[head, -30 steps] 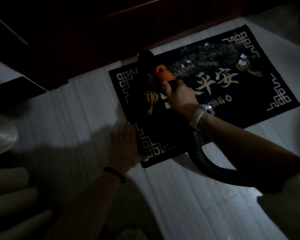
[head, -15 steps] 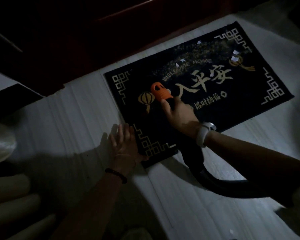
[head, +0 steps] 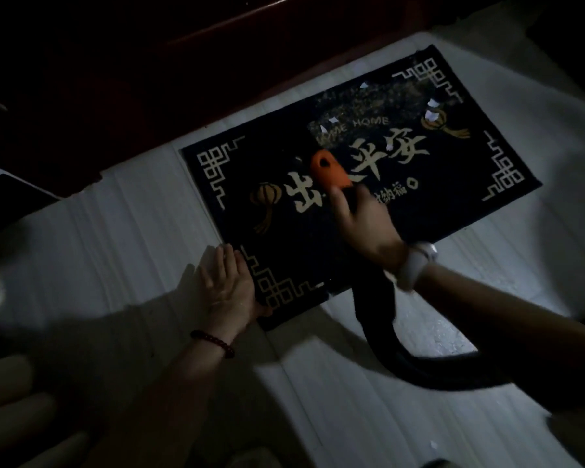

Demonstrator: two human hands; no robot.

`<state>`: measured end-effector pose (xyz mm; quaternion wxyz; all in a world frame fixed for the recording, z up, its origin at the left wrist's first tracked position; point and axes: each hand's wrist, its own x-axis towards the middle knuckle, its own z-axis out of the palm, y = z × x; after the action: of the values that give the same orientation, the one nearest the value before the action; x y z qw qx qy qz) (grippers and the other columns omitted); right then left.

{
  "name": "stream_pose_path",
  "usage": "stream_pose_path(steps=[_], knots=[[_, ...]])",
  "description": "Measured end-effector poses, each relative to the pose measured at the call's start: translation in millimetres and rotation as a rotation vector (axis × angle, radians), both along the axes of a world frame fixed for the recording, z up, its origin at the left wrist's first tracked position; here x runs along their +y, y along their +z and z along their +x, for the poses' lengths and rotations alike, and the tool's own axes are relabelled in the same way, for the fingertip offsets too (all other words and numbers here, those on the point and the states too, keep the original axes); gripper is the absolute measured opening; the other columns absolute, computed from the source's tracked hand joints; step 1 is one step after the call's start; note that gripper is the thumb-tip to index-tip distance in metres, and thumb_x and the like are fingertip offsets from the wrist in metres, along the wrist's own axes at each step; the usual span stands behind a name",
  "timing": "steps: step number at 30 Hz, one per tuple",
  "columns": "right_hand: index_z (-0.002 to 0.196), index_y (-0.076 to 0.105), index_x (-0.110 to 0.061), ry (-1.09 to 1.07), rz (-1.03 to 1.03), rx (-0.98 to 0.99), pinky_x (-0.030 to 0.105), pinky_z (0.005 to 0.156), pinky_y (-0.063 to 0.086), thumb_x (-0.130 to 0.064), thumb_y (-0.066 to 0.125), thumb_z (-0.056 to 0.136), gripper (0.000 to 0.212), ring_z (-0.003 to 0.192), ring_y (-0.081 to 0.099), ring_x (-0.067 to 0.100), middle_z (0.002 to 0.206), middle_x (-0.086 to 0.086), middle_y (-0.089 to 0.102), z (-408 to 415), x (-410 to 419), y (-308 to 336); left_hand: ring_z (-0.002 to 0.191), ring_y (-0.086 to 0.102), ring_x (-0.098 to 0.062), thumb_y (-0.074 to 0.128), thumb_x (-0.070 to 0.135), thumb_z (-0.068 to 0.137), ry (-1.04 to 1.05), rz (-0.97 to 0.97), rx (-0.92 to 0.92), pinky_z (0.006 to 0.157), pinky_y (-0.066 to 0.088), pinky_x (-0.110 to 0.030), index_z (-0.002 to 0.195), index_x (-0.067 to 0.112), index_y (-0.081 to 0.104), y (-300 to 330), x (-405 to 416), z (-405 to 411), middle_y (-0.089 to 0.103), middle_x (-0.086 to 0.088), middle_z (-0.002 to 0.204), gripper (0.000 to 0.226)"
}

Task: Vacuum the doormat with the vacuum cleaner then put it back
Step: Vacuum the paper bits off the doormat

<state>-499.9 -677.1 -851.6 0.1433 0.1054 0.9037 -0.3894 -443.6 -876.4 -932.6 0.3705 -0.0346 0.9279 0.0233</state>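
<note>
Mid-vacuuming. Lower centre: left hand flat, fingers straight, pinning mat corner to floor. Centre: right hand gripping orange nozzle. Upper right: scraps remaining; next, probably nozzle there.

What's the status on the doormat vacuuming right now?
Right hand grips orange nozzle mid-doormat. Left hand flat on near corner. Paper scraps remain far side.
</note>
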Motion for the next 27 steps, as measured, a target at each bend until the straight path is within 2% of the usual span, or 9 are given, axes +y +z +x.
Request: stream_pose_path(steps=[4,5,7,10,12,14,19,23,27], knots=[[0.116,0.047,-0.003,-0.002,0.058,-0.029,0.028,0.058,0.038,-0.045,0.035,0.096,0.048,0.072,0.052,0.021,0.089,0.006,0.054,-59,-7,-11,0.143,-0.016,-0.029,0.068,0.062,0.066,-0.064,-0.019,0.06,0.113,0.001,-0.055,0.146,0.005,-0.013,-3,-5,5,-0.015,-0.013,0.155,0.127],[0.116,0.048,-0.003,0.007,0.059,-0.057,0.028,0.056,0.037,-0.045,0.036,0.096,0.048,0.074,0.053,0.021,0.09,0.007,0.055,-56,-5,-14,0.143,-0.016,-0.028,0.067,0.064,0.066,-0.065,-0.014,0.075,0.113,0.0,-0.055,0.146,0.005,-0.012,-3,-7,7,-0.015,-0.012,0.156,0.127],[0.111,0.048,-0.008,0.022,0.019,-0.107,0.02,0.047,0.036,-0.045,0.037,0.096,0.041,0.07,0.056,0.021,0.085,0.005,0.057,-31,3,-18,0.143,-0.02,-0.025,0.066,0.066,0.066,-0.04,0.015,0.082,0.114,-0.005,-0.053,0.146,0.007,-0.013,-3,-9,8,-0.018,-0.009,0.156,0.127],[0.1,0.045,-0.013,0.003,0.008,-0.165,0.012,0.04,0.036,-0.043,0.039,0.096,0.031,0.052,0.052,0.009,0.077,0.004,0.056,22,17,-10,0.141,-0.025,-0.024,0.067,0.061,0.068,-0.025,0.003,0.003,0.114,-0.01,-0.051,0.145,0.008,-0.016,0,-7,4,-0.024,-0.007,0.154,0.126],[0.094,0.044,-0.014,0.01,-0.037,-0.196,0.017,0.038,0.04,-0.042,0.04,0.095,0.028,0.043,0.054,0.01,0.069,0.005,0.058,46,20,0,0.141,-0.025,-0.023,0.07,0.058,0.069,-0.017,-0.02,0.001,0.116,-0.008,-0.051,0.145,0.007,-0.016,1,-4,3,-0.024,-0.008,0.154,0.126],[0.092,0.045,-0.016,0.007,-0.076,-0.162,0.023,0.041,0.044,-0.043,0.04,0.095,0.028,0.046,0.057,0.014,0.068,0.004,0.058,46,16,5,0.14,-0.026,-0.023,0.072,0.055,0.069,0.004,-0.01,-0.004,0.116,-0.007,-0.051,0.145,0.006,-0.017,0,-1,2,-0.025,-0.008,0.154,0.126],[0.102,0.047,-0.011,0.041,-0.027,-0.03,0.026,0.046,0.035,-0.047,0.038,0.095,0.037,0.056,0.052,0.013,0.071,-0.002,0.053,-21,-11,-9,0.142,-0.022,-0.024,0.072,0.057,0.065,-0.002,-0.003,0.032,0.115,-0.005,-0.052,0.145,0.005,-0.014,-3,-4,4,-0.02,-0.01,0.155,0.129],[0.114,0.048,-0.007,0.014,-0.035,-0.122,0.026,0.049,0.039,-0.044,0.037,0.096,0.042,0.059,0.051,0.013,0.076,0.0,0.054,-15,1,-12,0.142,-0.023,-0.024,0.063,0.068,0.067,-0.074,-0.016,0.061,0.115,-0.008,-0.053,0.146,0.007,-0.014,-3,-10,8,-0.02,-0.01,0.155,0.126],[0.102,0.044,-0.012,-0.076,-0.14,-0.247,0.025,0.04,0.046,-0.042,0.039,0.096,0.03,0.041,0.056,0.014,0.067,0.006,0.057,49,26,-4,0.141,-0.023,-0.024,0.06,0.068,0.07,-0.1,-0.103,0.028,0.115,-0.008,-0.053,0.146,0.006,-0.014,4,-5,0,-0.019,-0.01,0.155,0.123]])
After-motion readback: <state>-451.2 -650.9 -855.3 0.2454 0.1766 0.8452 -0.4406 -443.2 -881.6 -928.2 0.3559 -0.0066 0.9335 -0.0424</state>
